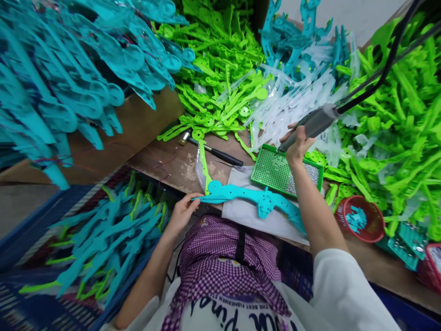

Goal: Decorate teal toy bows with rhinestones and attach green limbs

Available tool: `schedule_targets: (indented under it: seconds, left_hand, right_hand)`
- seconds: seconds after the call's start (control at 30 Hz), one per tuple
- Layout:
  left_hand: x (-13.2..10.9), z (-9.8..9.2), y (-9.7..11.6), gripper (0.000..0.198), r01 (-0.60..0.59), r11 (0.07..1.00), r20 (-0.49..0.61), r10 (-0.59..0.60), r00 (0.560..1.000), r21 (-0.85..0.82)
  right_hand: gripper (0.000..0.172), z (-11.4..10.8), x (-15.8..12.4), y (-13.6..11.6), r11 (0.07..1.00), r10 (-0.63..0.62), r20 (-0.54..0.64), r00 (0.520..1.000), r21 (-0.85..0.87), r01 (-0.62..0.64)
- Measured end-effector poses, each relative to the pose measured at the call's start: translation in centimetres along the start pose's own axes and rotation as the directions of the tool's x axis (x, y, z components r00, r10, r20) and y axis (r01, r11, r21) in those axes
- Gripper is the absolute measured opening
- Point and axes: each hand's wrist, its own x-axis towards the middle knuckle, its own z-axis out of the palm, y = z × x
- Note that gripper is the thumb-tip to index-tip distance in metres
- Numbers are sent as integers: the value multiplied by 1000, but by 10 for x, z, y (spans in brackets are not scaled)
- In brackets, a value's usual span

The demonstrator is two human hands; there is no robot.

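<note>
My left hand (pixel 184 211) pinches the left end of a long blue plastic part (pixel 241 193) lying along the table's front edge, partly on a white cloth (pixel 246 210). A bright green plastic arm (pixel 203 161) with a clear piece beside it stands out from that end, pointing away from me. My right hand (pixel 299 145) is wrapped round a grey electric screwdriver (pixel 319 120) with a black cable. The tool's tip points down over a green perforated tray (pixel 253 178), in which many small silver screws (pixel 310 174) lie. My right forearm hides part of the tray.
Behind the tray are piles of green parts (pixel 220 92) and clear plastic strips (pixel 292 96). A hammer (pixel 220 154) lies left of the tray. A red basket (pixel 375 230) holds small blue pieces. Blue parts fill a crate (pixel 20 248) at lower left; others (pixel 86 69) hang over a cardboard box.
</note>
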Motion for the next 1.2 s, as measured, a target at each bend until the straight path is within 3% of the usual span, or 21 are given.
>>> schedule_targets:
  seconds: [0.1,0.23,0.33,0.4,0.47,0.53,0.63,0.77,0.93,1.2]
  left_hand:
    - [1,1,0,38,-32,999,8,32,999,32]
    - [1,4,-3,32,-163,982,19,162,987,92]
    - [1,6,-6,30,-256,959,26,255,967,118]
    - [2,6,-7,28,-289,949,34,287,957,126]
    - [3,6,-7,27,-307,943,44,304,952,126]
    - [4,5,-7,26,-325,939,55,320,946,114]
    - [5,5,-9,23,-318,947,52,315,948,54]
    - [5,10,-19,23,-243,965,-50,240,970,-95]
    - [7,14,-28,28,-215,951,-50,209,977,-221]
    - [9,16,-29,29,-200,935,-62,191,980,-293]
  right_hand:
    - [42,-2,2,-10,999,-48,-58,997,19,49]
    - [44,-8,1,-33,993,-84,-139,987,75,95]
    - [49,-2,-20,-58,982,-55,-148,987,169,80]
    - [52,11,-50,-76,972,-33,-77,996,232,50]
    - [54,32,-90,-91,956,1,76,997,293,-24]
    - [53,55,-130,-99,931,58,255,965,334,-144]
    - [51,87,-173,-98,899,107,454,884,336,-281]
    - [53,109,-193,-90,902,129,544,829,283,-326]
    - [55,115,-197,-85,924,133,526,840,240,-297]
    - [49,118,-205,-73,958,115,554,824,159,-240]
